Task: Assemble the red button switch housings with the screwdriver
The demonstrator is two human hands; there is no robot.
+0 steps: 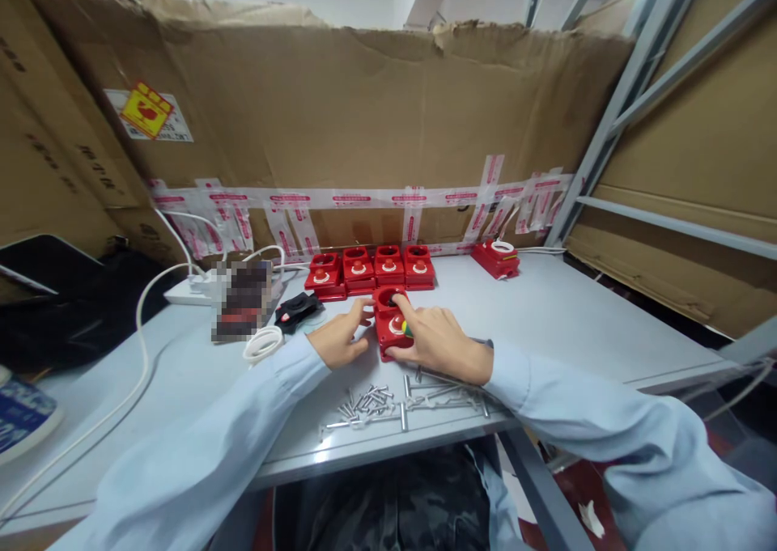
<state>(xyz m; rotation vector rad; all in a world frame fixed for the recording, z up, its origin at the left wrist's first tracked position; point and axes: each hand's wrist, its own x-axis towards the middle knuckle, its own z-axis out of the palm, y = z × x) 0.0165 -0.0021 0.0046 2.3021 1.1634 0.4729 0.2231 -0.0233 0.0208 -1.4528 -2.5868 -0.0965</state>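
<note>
A red plastic box (384,342) with a round opening at its top and a white-ringed push button lies on the table in front of me. My right hand (440,336) grips it from the right, index finger at the round opening and thumb at the lower edge. A yellow-green piece (407,329) shows under that hand; the rest of it is hidden. My left hand (343,334) is at the box's left side, fingers and thumb apart; whether its fingertips touch the box I cannot tell. Loose screws (370,401) lie in a pile nearer to me.
Several similar red boxes (358,269) stand in a row behind; another red box (496,260) with a white ring sits at back right. Metal rods (437,393) lie near the front edge. A black item (297,311), a white cable coil (263,344) and a power strip (189,290) are left.
</note>
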